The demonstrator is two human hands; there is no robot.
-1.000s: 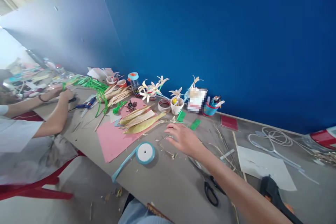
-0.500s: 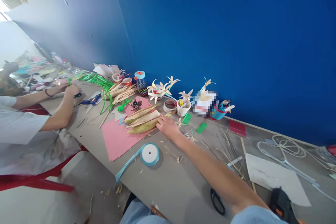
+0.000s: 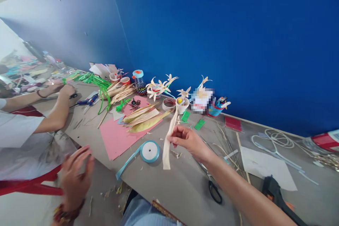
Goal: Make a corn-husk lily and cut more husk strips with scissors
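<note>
Between the thumb and fingers of my right hand (image 3: 185, 140) is a pale strip of dried corn husk (image 3: 167, 148), hanging upright above the table. My left hand (image 3: 77, 173), with a bracelet at its wrist, is raised off the table's near left edge, fingers apart and holding nothing. More corn husks (image 3: 144, 120) lie on pink paper (image 3: 113, 137) left of the strip. A roll of light blue ribbon (image 3: 149, 151) lies just left of the strip's lower end, its loose tail hanging over the edge. Black-handled scissors (image 3: 214, 191) lie below my right forearm.
Husk flowers (image 3: 161, 86) stand in cups along the blue partition (image 3: 212, 35). A black glue gun (image 3: 278, 196) and white paper (image 3: 267, 167) lie at right, near coiled white cord (image 3: 280, 139). At left, a co-worker's hands (image 3: 62, 90) work near green pipe cleaners (image 3: 92, 79).
My right hand has lifted a husk strip from the pile and drawn it back toward me. My left hand has come into view at the lower left.
</note>
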